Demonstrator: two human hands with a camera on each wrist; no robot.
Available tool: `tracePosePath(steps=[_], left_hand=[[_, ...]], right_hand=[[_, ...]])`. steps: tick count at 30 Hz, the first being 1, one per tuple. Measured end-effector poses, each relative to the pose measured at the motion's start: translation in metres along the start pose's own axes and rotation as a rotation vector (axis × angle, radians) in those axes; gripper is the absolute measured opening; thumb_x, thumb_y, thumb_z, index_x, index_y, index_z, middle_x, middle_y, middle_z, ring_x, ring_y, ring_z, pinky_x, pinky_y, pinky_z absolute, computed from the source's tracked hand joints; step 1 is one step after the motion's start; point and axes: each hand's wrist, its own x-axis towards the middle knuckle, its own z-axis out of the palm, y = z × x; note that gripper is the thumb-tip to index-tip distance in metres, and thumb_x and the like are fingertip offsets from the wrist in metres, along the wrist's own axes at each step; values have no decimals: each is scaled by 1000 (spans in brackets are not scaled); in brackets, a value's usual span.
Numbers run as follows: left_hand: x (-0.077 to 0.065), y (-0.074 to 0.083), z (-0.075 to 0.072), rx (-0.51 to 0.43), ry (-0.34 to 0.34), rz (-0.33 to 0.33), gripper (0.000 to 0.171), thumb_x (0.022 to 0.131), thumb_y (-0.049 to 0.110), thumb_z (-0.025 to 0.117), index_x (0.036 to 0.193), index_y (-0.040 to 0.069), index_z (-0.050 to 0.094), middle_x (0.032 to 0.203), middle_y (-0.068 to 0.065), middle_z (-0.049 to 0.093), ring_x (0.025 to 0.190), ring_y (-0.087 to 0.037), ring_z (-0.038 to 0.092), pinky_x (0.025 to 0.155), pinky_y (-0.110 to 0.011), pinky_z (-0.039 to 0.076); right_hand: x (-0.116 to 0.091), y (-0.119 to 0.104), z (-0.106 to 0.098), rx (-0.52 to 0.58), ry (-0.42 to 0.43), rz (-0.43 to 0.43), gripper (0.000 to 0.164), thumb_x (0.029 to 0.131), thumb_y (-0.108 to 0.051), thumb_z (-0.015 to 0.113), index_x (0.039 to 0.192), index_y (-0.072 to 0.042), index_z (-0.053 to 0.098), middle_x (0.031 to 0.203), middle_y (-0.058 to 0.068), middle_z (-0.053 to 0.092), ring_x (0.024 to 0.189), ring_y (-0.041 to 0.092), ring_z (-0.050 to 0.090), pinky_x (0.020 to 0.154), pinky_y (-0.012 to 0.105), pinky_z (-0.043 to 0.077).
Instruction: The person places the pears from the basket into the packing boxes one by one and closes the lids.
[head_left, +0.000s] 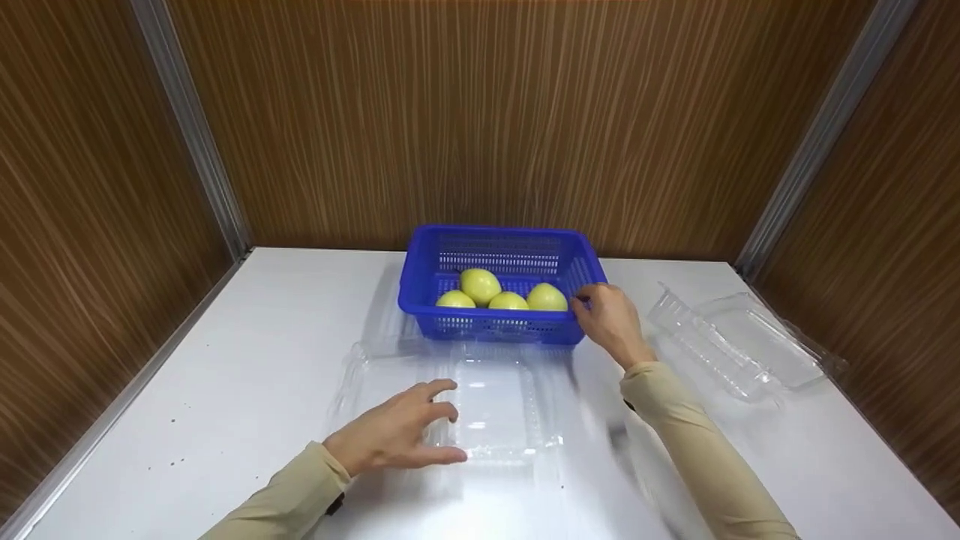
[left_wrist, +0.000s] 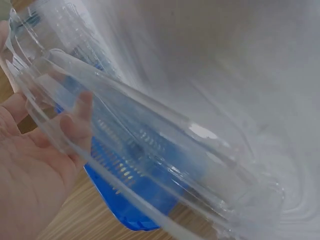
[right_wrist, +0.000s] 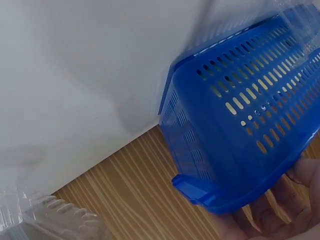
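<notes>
My left hand [head_left: 401, 431] is spread over a clear plastic clamshell box [head_left: 491, 409], its thumb well apart from the fingers. In the left wrist view the fingers [left_wrist: 77, 120] show through the box's clear wall. Around the front right corner of a blue slatted basket [head_left: 499, 328] curls my right hand [head_left: 611, 319]. The right wrist view has its fingers [right_wrist: 285, 200] at the basket's rim, the tips partly hidden behind it. Several yellow-green fruits, pear-like in shape, lie inside the basket, one of them a raised fruit [head_left: 480, 286] at the back.
More clear plastic packaging [head_left: 757, 341] lies at the right side of the white table [head_left: 247, 360]. A wood-grain panel [head_left: 480, 112] stands close behind the basket, with similar panels on both sides. Small dark specks [head_left: 176, 461] dot the table's left part.
</notes>
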Motion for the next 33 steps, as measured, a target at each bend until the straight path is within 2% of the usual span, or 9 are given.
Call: tracePosePath(steps=[5,14,21,27,33], left_hand=[[3,1,-1,13,-19,31,52,88,59,59,113,15,68,148,-11,45,127,-31,53,106,-44,45],[8,1,0,40,-19,59,50,86,57,62,112,15,69,146,-11,47,122,-30,56,102,-43,48],[9,1,1,34,-17,80,47,87,55,62,109,15,70,145,-12,47,126,-31,54,105,-42,46],[10,2,1,21,-21,93,51,88,61,60,111,16,70,146,-13,47,127,-32,53,106,-42,45],[12,1,1,18,-32,91,58,87,66,57,112,16,70,146,-13,47,128,-31,53,106,-43,45]], right_hand=[[17,-3,2,27,-72,2,21,87,-13,63,98,1,74,98,18,74,91,35,69,84,51,53],[47,-12,8,47,-349,77,32,90,-12,64,117,3,68,114,21,69,107,35,65,95,51,51],[57,-18,18,32,-542,214,46,92,-26,64,134,-9,59,145,21,49,135,41,43,110,62,32],[62,-20,21,38,-640,268,50,93,-31,66,139,-17,55,151,17,44,139,40,38,112,64,28],[68,-23,20,60,-720,345,54,92,-21,59,144,-25,49,156,16,35,142,38,34,114,64,24]])
